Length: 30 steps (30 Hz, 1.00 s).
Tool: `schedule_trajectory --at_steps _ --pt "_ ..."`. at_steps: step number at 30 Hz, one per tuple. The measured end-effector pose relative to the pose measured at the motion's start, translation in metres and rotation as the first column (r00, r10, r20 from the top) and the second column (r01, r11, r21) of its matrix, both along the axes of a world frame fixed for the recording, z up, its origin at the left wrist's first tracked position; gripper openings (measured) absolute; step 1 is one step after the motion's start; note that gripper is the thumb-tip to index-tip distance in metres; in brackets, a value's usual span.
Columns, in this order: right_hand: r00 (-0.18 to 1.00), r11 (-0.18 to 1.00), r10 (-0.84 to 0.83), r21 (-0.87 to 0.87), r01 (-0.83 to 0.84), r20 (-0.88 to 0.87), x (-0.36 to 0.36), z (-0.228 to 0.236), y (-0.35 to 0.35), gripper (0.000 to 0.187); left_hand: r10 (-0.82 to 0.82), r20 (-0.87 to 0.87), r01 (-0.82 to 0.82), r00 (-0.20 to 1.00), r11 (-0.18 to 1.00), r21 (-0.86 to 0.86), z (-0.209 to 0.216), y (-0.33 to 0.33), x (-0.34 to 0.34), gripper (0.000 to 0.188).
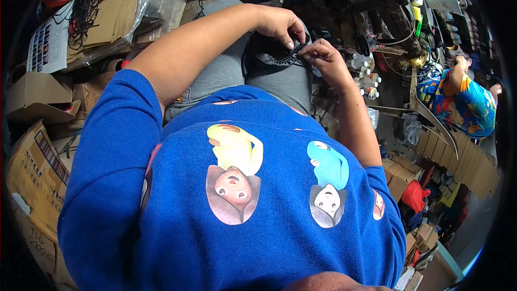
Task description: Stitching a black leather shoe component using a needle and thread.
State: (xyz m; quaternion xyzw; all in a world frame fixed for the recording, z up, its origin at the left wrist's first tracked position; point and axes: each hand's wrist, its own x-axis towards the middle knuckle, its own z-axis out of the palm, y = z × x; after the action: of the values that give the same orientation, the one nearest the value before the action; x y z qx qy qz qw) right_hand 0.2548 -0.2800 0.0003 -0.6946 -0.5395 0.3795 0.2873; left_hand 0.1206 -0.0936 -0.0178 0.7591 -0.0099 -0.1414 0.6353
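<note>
1. While the person's lap in grey trousers (210, 70) carries the work, a black piece (264, 48) with a gathered edge lies over the thighs, between and below the two hands.
2. The left hand (279, 24) bends down from above, its thumb and fingers closed narrowly on the far right edge of the black piece.
3. The right hand (327, 60) comes in from the right, thumb and forefinger pinching the same edge, tips just beside the left ones.
4. Whether a fine tool or thread sits between the fingertips, I cannot tell at this size.
5. Small capped bottles (370, 81) stand or lie near the right hand; farther right is a co-worker in a colourful shirt (468, 105).
</note>
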Motion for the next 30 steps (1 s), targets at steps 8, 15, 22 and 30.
schedule_trajectory --at_steps 8,15,22,30 --pt "0.983 0.990 -0.127 0.081 0.117 0.131 -0.033 0.016 -0.008 0.016 0.030 0.064 -0.036 0.998 0.995 0.095 0.000 -0.002 -0.005 0.036" --pt "0.963 0.987 -0.104 0.148 0.069 0.249 -0.033 0.013 -0.007 0.018 0.006 0.068 -0.015 0.998 0.992 0.129 0.005 -0.008 -0.001 0.036" --pt "0.942 0.995 -0.042 0.103 0.008 0.333 -0.037 0.028 -0.011 0.020 0.251 0.519 -0.487 0.817 0.782 0.389 -0.006 -0.007 -0.033 0.030" --pt "0.775 0.982 -0.079 0.183 -0.048 0.627 -0.064 0.014 -0.029 0.037 0.405 0.443 -0.588 0.800 0.676 0.443 0.011 -0.044 -0.089 0.012"
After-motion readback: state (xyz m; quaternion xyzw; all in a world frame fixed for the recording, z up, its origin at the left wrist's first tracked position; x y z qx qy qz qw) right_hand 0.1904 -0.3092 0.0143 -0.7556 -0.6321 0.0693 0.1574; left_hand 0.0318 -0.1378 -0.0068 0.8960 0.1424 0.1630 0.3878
